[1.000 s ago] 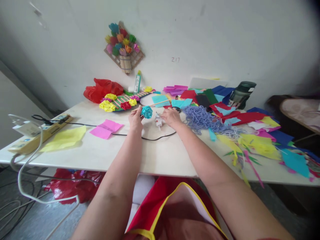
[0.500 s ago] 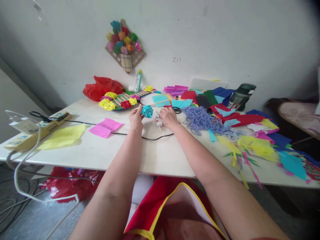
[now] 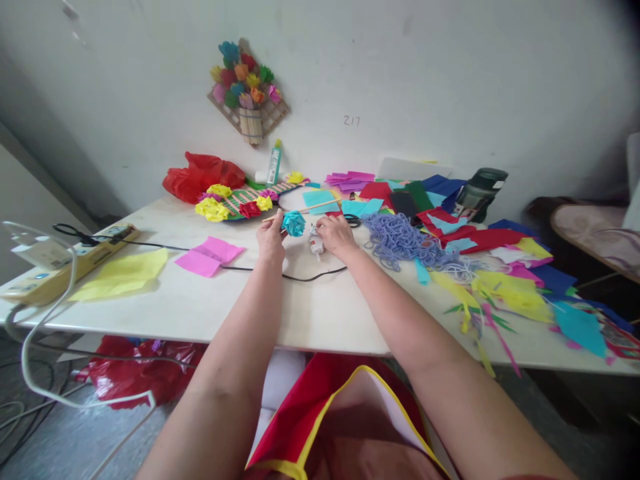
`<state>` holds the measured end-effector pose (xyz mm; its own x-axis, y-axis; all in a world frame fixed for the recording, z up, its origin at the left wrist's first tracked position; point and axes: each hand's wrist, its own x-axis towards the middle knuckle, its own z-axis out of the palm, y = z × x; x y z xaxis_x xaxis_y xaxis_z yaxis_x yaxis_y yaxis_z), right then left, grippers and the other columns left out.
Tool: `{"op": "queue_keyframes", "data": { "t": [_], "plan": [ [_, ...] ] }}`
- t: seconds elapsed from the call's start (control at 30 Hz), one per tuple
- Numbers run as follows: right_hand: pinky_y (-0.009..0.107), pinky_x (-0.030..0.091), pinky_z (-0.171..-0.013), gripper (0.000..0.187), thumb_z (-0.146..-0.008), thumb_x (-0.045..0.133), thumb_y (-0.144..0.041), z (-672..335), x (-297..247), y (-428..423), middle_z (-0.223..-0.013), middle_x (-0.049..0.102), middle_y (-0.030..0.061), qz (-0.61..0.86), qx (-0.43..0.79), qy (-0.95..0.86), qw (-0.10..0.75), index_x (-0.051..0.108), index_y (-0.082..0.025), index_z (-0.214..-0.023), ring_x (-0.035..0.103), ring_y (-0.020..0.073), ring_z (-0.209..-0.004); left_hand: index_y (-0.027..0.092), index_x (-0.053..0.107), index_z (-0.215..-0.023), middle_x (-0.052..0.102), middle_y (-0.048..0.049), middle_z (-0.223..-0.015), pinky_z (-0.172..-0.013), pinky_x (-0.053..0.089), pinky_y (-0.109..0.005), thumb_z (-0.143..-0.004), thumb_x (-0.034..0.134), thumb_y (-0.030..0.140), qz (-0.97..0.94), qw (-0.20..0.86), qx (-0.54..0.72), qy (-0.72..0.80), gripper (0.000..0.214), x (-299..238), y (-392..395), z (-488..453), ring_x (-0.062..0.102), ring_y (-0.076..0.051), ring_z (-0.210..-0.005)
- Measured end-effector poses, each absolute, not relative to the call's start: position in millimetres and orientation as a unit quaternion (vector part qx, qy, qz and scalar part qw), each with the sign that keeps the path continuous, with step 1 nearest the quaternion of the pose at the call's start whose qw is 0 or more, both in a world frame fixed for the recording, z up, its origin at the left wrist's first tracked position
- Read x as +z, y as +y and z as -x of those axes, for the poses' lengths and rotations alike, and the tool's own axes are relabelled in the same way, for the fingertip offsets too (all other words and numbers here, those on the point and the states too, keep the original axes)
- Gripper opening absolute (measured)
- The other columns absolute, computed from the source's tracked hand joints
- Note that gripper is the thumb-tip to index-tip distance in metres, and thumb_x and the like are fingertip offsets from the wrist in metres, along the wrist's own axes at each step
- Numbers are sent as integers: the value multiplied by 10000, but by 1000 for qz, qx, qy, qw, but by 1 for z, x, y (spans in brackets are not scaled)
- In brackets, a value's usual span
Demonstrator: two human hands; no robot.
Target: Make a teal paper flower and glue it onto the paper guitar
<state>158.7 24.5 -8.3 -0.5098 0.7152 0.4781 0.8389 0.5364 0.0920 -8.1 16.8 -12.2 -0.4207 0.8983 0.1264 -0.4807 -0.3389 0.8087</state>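
Note:
My left hand (image 3: 271, 238) is closed in a pinch on a teal paper flower (image 3: 293, 223), held just above the white table (image 3: 320, 313). A thin wooden stick (image 3: 320, 206) runs from the flower toward the back right. My right hand (image 3: 336, 235) is closed round a small white glue gun (image 3: 316, 245) that rests on the table beside the flower. Its black cord (image 3: 300, 275) curls toward me and off to the left.
A pink paper (image 3: 209, 256) and a yellow paper (image 3: 123, 273) lie left, by a power strip (image 3: 65, 263). A flower-covered board (image 3: 240, 202), red bag (image 3: 203, 176) and glue bottle (image 3: 275, 164) stand behind. Purple yarn (image 3: 400, 238), coloured sheets (image 3: 500, 267) and a dark green bottle (image 3: 481, 190) fill the right.
My right hand has slid slightly left and closed more over the glue gun. My left hand keeps the flower in about the same spot.

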Motion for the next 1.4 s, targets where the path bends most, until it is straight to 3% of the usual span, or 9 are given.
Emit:
{"op": "queue_keyframes", "data": {
  "t": [0.17, 0.67, 1.03, 1.4],
  "plan": [
    [388, 303, -859, 322, -893, 386, -85, -152, -8, 22, -1120, 646, 91, 451, -151, -860, 184, 699, -137, -950, 495, 247, -1020, 150, 645, -721, 628, -14, -666, -593, 480, -228, -553, 779, 470, -298, 451, 763, 355, 385, -12, 17, 8, 590, -108, -602],
    [343, 363, -835, 250, -871, 450, -148, -156, -4, 19, -1156, 632, 86, 509, -58, -814, 274, 693, -156, -925, 564, 207, -1010, 164, 649, -721, 622, -9, -638, -577, 473, -218, -555, 780, 457, -281, 452, 767, 358, 362, -13, 18, 8, 600, -115, -607],
    [382, 314, -890, 269, -866, 447, -128, -156, -12, 21, -1214, 618, 87, 455, -133, -854, 216, 708, -166, -920, 522, 244, -1035, 165, 637, -716, 615, -8, -639, -588, 481, -228, -590, 756, 468, -288, 454, 762, 360, 349, -11, 16, 7, 604, -115, -604],
    [348, 342, -858, 292, -884, 402, -122, -153, -16, 24, -1170, 621, 97, 494, -117, -821, 261, 679, -162, -964, 523, 232, -1042, 174, 629, -692, 623, -10, -644, -584, 479, -234, -593, 764, 442, -288, 456, 763, 355, 317, -10, 15, 6, 604, -120, -608]
  ]
}}
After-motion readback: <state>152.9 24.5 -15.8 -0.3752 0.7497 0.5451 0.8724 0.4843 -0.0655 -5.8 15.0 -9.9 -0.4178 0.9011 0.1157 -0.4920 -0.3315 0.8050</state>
